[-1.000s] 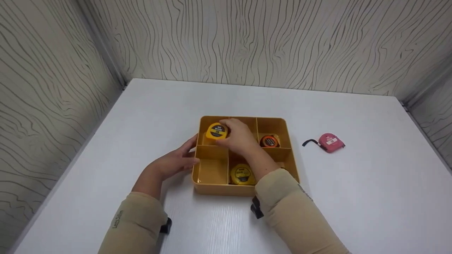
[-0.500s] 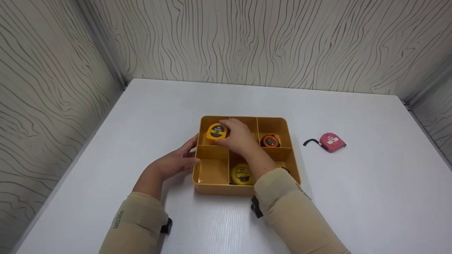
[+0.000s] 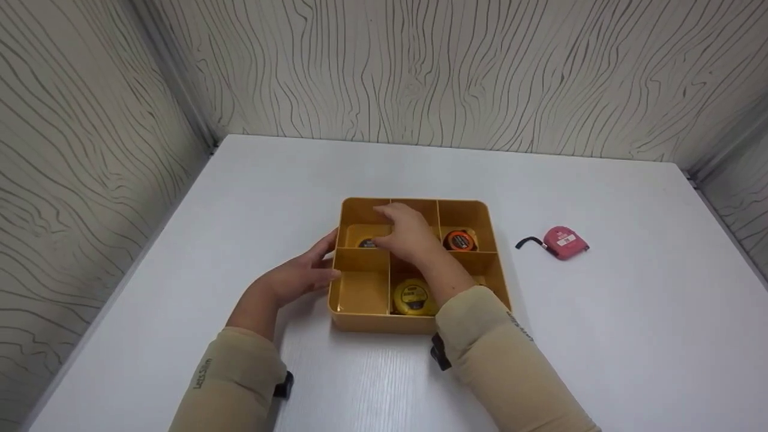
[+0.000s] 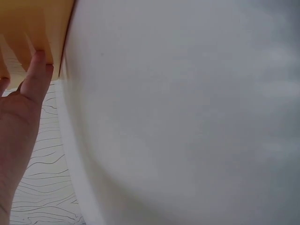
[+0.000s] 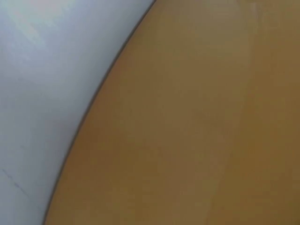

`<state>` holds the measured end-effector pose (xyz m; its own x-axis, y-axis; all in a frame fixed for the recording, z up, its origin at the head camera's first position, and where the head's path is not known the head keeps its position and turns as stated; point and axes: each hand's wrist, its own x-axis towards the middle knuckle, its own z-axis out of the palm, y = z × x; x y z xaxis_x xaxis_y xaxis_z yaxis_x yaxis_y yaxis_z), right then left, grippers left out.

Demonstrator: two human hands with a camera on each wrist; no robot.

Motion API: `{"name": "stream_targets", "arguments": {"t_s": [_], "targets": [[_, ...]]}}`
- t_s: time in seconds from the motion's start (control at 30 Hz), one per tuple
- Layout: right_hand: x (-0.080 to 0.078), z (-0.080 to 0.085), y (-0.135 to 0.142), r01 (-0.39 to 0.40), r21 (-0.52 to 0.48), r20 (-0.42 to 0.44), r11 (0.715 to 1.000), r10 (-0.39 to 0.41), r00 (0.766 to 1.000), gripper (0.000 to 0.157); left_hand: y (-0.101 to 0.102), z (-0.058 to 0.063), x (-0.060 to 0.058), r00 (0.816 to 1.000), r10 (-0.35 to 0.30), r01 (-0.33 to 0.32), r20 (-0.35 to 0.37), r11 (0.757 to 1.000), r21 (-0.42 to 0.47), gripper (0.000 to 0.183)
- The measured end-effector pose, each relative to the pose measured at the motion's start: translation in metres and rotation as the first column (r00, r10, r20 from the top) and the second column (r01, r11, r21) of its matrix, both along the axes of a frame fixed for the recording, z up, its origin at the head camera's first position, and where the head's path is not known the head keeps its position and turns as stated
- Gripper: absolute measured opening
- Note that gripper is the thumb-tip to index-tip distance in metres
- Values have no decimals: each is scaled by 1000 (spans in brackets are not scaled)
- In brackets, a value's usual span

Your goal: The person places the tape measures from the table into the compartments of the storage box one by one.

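Observation:
A yellow-brown box [image 3: 381,324] with divided compartments stands on the table. My left hand [image 3: 295,279] touches its left wall with outstretched fingers; in the left wrist view the fingertips [image 4: 38,60] rest against the wall. Over the back left compartment, my right hand [image 3: 411,234] has thumb and fingers apart, holding nothing. Below it, a tape measure [image 3: 367,243] lies in that compartment, mostly hidden by the divider and the thumb. A yellow tape measure [image 3: 413,297] sits in the front middle compartment, and an orange-and-black one [image 3: 460,240] in the back right. Only box wall [image 5: 178,117] shows in the right wrist view.
To the right of the box, a pink tape measure [image 3: 566,242] with a black strap lies on the white table [image 3: 612,336]. My right forearm covers most of the front right compartment. Wood-grain patterned panels [image 3: 420,72] enclose the table at the back and sides.
My right hand has let go of the yellow tape measure, which dropped down into the back left compartment. The left hand and the box have stayed in place.

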<state>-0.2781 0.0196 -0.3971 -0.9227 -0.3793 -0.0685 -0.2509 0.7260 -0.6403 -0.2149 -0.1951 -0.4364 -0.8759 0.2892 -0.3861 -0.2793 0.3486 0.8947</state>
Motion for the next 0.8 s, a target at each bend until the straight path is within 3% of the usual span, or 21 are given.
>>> {"name": "stream_targets", "arguments": {"t_s": [0.13,0.33,0.53,0.8], "targets": [[1,2,2,5,-16,22,1000,-4,1000,59,0,-1,0,1000,-1,1,5,1000,1,79],[5,9,8,-25,-82,72,996,31,997,59,-3,-2,-1,999,-40,40,-3,996,80,79],[12,25,21,-46,-164,116,985,66,991,60,-3,-1,0,999,-32,32,-4,998,60,79],[18,51,49,-60,-201,114,978,84,990,60,-2,-1,-1,1000,-8,7,8,998,57,81]]}}
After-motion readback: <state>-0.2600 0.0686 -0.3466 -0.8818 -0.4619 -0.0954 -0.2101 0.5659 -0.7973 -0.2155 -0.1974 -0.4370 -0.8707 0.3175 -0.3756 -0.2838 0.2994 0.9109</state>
